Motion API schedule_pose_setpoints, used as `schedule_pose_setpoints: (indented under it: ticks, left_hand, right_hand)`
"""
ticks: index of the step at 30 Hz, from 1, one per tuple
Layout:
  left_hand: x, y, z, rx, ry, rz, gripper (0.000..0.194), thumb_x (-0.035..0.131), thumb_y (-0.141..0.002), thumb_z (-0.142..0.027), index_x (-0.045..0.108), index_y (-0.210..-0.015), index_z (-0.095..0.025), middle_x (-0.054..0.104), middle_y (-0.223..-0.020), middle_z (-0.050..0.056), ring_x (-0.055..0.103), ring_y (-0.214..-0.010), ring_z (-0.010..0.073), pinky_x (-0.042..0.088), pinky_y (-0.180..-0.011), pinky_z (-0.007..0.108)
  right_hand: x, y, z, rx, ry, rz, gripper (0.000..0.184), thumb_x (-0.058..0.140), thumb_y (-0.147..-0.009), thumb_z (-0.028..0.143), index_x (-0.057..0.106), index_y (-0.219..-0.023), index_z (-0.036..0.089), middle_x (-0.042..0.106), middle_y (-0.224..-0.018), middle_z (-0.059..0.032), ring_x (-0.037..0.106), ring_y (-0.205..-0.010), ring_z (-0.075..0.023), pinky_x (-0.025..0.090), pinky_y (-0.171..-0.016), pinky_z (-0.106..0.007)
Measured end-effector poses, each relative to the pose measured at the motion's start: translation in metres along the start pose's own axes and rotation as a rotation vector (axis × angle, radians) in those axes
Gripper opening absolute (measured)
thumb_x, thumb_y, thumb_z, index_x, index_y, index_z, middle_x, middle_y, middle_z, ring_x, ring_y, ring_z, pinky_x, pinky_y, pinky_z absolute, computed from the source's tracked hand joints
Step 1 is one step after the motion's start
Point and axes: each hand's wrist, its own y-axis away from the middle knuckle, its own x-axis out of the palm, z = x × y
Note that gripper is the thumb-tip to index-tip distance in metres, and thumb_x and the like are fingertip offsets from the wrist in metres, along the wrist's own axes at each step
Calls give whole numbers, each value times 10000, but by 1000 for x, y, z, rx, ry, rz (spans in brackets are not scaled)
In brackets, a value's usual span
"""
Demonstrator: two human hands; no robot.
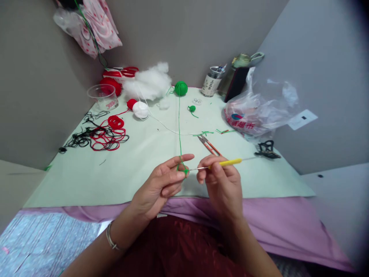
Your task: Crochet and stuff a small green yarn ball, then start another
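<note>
My left hand (164, 181) pinches a small piece of green crochet (186, 171) between thumb and fingers, with its index finger stretched out. Green yarn (180, 134) runs over that finger and back to a green yarn ball (181, 88) at the far side of the table. In my right hand (223, 181) is a crochet hook (227, 163) with a yellow handle, held like a pen. The hook's metal tip points left and meets the green piece; whether it sits in a loop is too small to tell. Orange thread snips (210, 145) lie just beyond my right hand.
Tangled black and red yarn (109, 134) lies at left, near a clear plastic cup (103, 98). White stuffing (150, 82) and a red-and-white ball piece (140, 109) sit behind. A plastic bag (259, 111), a pen jar (211, 82) and a black hair clip (268, 149) are at right.
</note>
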Motion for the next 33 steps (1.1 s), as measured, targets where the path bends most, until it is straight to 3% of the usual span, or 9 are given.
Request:
schedule_pose_setpoints:
  ticks: [4,9,13,27,33]
  left_hand:
    - [1,0,1,23,-26,-3,319,869,-780,-195,821,-1095,-196,621,-848,-11,228,-443,-47,124,-436,178]
    - [7,1,7,146,-216,-134,343,918,-759,-256,818,-1084,-217,588,-700,-36,330,-506,24,196,-452,178]
    - [5,1,9,203,-281,-196,334,912,-774,-272,827,-1095,-242,638,-787,-19,370,-531,26,258,-476,174]
    - [1,2,7,219,-340,-190,252,874,-826,-316,839,-1073,-281,660,-913,-9,387,-502,2,261,-441,171]
    - [-1,4,7,233,-374,-206,234,871,-830,-322,843,-1060,-288,643,-904,-13,386,-508,3,256,-446,172]
  right_hand:
    - [-2,-4,4,117,-49,26,210,705,-975,392,750,-873,214,676,-758,-3,581,-550,-103,488,-492,-227]
    - [1,5,-3,-36,65,71,142,678,-1002,305,800,-967,242,763,-933,-42,672,-749,-143,547,-636,-272]
    - [0,8,-7,-86,132,74,146,658,-1015,269,803,-1010,255,783,-963,-41,680,-759,-147,551,-655,-291]
    - [1,3,-1,-57,103,23,203,642,-1020,365,738,-931,210,799,-892,-60,689,-667,-150,575,-605,-288]
    - [-2,4,2,-86,95,84,199,557,-1067,285,720,-974,220,802,-933,-46,713,-706,-146,591,-658,-297]
